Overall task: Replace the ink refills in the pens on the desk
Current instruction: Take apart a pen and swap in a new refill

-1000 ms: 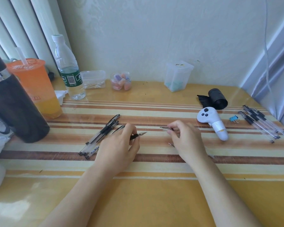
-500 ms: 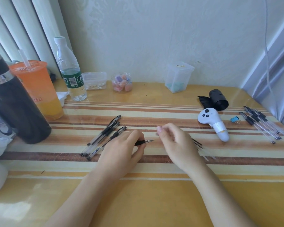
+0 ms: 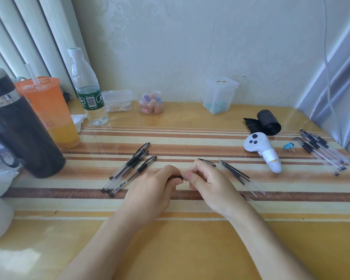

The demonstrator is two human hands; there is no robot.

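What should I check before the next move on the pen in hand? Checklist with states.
1. Left hand grips the pen barrel: ok.
2. Right hand pinches at the barrel's end: ok.
3. Whether the tip piece is seated: cannot tell, fingers cover it.
4. Loose refills lie close right of the hands: ok.
5. Pens to the left clear of the hands: ok.
6. Pen cap stays beside right hand: ok.

Both forearms reach in low, the left hand (image 3: 152, 188) and right hand (image 3: 207, 183) curled, fingertips meeting, apparently pinching something small between them.
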